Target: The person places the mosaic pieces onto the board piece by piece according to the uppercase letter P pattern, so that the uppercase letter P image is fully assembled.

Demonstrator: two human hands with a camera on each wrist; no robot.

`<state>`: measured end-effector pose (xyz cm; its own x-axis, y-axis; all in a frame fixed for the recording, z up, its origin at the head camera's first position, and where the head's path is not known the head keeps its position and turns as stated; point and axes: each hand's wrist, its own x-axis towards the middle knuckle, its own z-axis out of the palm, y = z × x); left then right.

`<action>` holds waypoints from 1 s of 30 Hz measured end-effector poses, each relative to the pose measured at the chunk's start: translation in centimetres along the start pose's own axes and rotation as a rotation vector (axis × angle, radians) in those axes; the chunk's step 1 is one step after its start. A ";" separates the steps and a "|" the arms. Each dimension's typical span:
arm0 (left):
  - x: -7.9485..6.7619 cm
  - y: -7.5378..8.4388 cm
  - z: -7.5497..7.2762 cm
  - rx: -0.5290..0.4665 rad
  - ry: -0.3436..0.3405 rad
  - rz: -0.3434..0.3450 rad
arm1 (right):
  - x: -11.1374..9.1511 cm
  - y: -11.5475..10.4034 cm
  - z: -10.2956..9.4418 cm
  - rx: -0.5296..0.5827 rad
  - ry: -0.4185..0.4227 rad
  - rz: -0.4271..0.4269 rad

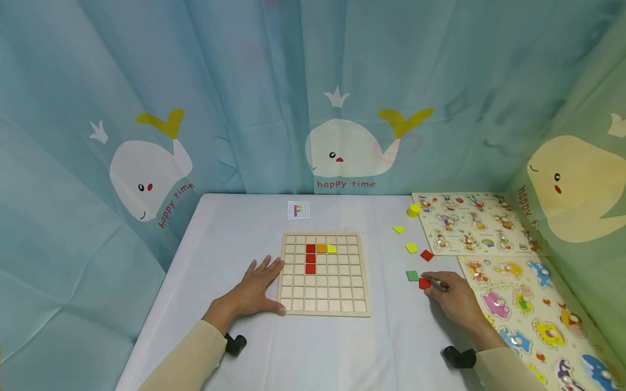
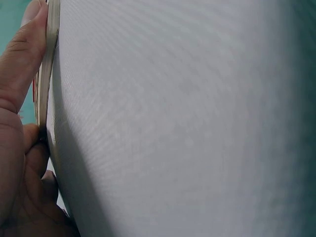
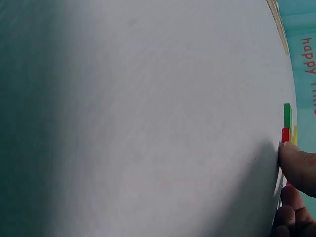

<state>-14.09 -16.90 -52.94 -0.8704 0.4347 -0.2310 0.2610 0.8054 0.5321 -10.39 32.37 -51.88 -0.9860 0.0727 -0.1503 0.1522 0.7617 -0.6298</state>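
Observation:
My right hand [image 1: 454, 297] pinches a red square tile [image 1: 424, 283] between thumb and fingers at the right of the table. The tile sits beside a green tile [image 1: 412, 276]; in the right wrist view the thumb [image 3: 296, 163] presses on its edge. My left hand [image 1: 254, 290] lies with fingers spread along the left edge of the wooden grid board [image 1: 364, 296], its thumb at the near left corner. The board holds several red tiles [image 1: 310, 258] in a column, an orange tile [image 1: 321, 248] and a yellow piece [image 1: 332, 248].
Behind the board lies a small pattern card [image 1: 298, 210]. Loose yellow pieces [image 1: 411, 248], another red tile [image 1: 427, 255] and a yellow cylinder [image 1: 413, 210] are at the right. Two picture puzzle boards [image 1: 530, 304] cover the table's right side. A curtain [image 1: 274, 108] hangs behind.

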 end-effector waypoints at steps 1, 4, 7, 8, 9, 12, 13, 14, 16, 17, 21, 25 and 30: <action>0.0 0.0 0.0 -0.002 0.002 0.002 | 0.0 0.0 -0.1 0.004 -0.009 0.017; 0.0 0.0 0.0 -0.007 0.004 0.000 | 0.0 0.0 -0.2 0.010 -0.024 0.060; 0.0 0.0 0.1 -0.011 0.005 -0.004 | 0.0 0.0 -0.3 0.007 -0.014 0.069; 0.0 0.0 0.1 -0.012 0.005 -0.007 | 0.1 0.0 -0.3 0.005 -0.010 0.069; 0.0 0.0 0.1 -0.011 0.003 -0.008 | 0.1 0.0 -0.3 0.003 -0.005 0.068; 0.0 0.0 0.1 -0.008 0.006 -0.008 | 0.1 0.0 -0.2 -0.004 0.010 0.071; 0.0 0.0 0.1 -0.007 0.008 -0.006 | 0.1 0.0 -0.2 -0.004 0.013 0.075; 0.0 -0.1 0.1 -0.007 0.009 -0.005 | 0.1 0.0 -0.2 -0.005 0.015 0.079; 0.0 -0.1 0.1 -0.005 0.010 -0.003 | 0.2 0.1 -0.1 -0.004 0.021 0.087; 0.0 -0.1 0.1 -0.003 0.010 -0.005 | 0.3 0.1 -0.1 -0.001 0.021 0.094; 0.0 0.0 0.1 -0.002 0.014 -0.005 | 0.3 0.2 -0.1 0.010 0.022 0.106; 0.0 0.1 0.1 0.000 0.011 -0.009 | 0.3 0.3 -0.1 0.023 0.052 0.073; -0.1 0.1 0.0 -0.004 0.003 -0.005 | 0.3 0.2 0.0 0.052 0.156 0.054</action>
<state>-13.96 -16.89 -52.92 -0.8728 0.4294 -0.2318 0.2547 0.8061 0.5341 -10.61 32.55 -52.00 -0.9743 0.2150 -0.0670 0.2045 0.7202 -0.6629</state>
